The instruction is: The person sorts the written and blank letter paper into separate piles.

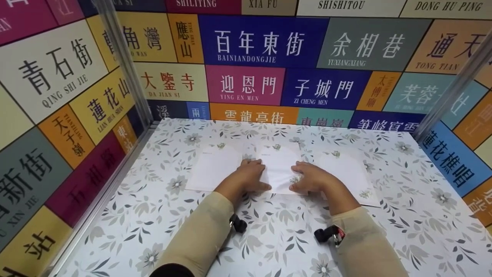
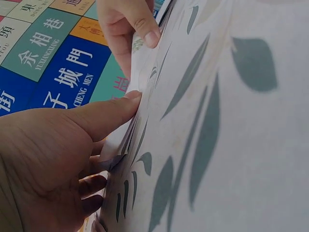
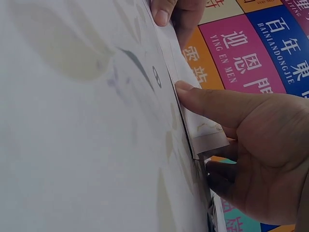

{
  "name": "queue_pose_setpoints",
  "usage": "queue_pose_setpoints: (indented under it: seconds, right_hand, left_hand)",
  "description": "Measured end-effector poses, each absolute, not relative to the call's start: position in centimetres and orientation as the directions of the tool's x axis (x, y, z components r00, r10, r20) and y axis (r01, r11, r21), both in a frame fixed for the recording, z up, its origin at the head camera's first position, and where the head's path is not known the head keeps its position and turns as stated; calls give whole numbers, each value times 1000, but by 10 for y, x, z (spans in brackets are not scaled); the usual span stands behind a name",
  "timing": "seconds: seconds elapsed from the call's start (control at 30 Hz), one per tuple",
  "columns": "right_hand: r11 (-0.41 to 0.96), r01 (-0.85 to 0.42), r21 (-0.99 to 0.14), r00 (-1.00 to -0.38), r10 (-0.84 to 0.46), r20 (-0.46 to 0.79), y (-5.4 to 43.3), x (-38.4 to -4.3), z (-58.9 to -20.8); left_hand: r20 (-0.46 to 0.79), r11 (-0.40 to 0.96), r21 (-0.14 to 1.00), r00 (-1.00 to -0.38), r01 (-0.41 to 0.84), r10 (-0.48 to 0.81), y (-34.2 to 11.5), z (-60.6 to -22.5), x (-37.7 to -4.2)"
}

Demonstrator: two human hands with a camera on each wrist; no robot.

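A white sheet of paper [image 1: 280, 163] with small printed flowers lies on the table between both hands, slightly wavy near its front edge. My left hand [image 1: 251, 177] holds its left side, thumb at the near corner and fingers spread along the edge. Opposite, my right hand [image 1: 309, 177] grips the right side in the same way. In the right wrist view, a raised corner of the sheet [image 3: 210, 141] sits between the right hand's [image 3: 263, 140] thumb and fingers. The left hand [image 2: 58, 150] touches the paper's edge in the left wrist view; some fingertips are hidden.
Similar flowered sheets lie on either side, a left sheet [image 1: 211, 169] and a right sheet [image 1: 346, 173]. Beneath them is a table [image 1: 276, 246] with a leaf-patterned cover. Colourful panels [image 1: 265, 42] with Chinese lettering stand behind and at both sides.
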State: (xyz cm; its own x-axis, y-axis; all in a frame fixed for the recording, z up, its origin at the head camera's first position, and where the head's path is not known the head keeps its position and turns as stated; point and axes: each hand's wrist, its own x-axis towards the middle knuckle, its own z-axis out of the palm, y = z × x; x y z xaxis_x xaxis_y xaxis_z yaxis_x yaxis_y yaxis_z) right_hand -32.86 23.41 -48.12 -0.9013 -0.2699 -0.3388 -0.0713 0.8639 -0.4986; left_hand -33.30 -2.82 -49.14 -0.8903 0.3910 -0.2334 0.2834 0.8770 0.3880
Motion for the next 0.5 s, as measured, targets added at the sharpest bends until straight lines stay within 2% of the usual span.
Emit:
queue_pose_setpoints:
  seconds: [0.2, 0.5]
  right_hand:
    - [887, -111, -449, -928, -254, -272, 233, -330, -480]
    - [847, -130, -516, -946, -261, -191, 234, -331, -482]
  left_hand:
    - [-196, 869, 402, -900, 289, 390, -29, -493, -335]
    - [-93, 838, 394, -891, 378, 445, -27, -497, -335]
